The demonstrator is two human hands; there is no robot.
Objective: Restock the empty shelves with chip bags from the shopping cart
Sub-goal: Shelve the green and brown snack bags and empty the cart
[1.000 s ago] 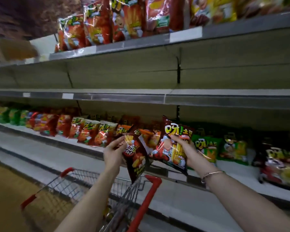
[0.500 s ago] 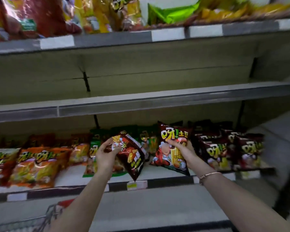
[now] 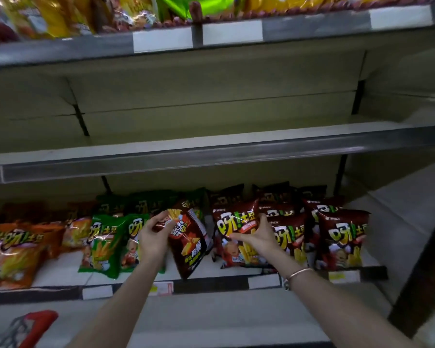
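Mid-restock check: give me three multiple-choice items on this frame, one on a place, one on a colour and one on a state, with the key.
1. Where do the green bags lie?
A. On the lower shelf, left of the left hand and its tilted bag.
B. On the floor.
C. In the cart.

2. What colour is the upright bag that the right hand grips?
A. Green.
B. Yellow.
C. Dark red.

3. What state is the middle shelf in?
A. Packed with bags.
B. Bare in the part in view.
C. Holding a single bag.

Key: 1 A, the green bags lie just left of that hand on the lower shelf. 2 C, the bag's front is dark red with pale lettering. 3 B, no bag shows on that shelf.
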